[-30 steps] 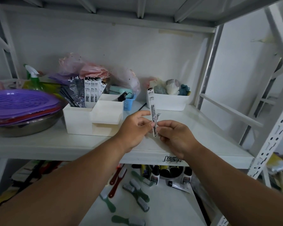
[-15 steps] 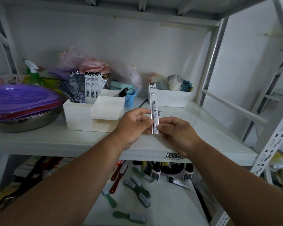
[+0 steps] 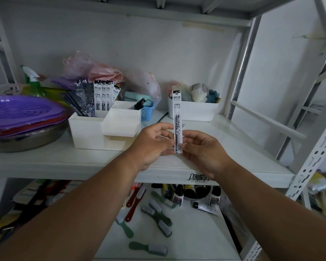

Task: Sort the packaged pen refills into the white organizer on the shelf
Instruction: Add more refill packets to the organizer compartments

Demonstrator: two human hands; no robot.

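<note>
Refill [image 3: 177,117], a light, thin, flexible packet, stands upright over the shelf [image 3: 233,140], right of the organizer [image 3: 94,134], its lower end pinched between left hand [image 3: 152,144] and right hand [image 3: 201,149], each grip closed; gripped low, it may bend.
</note>
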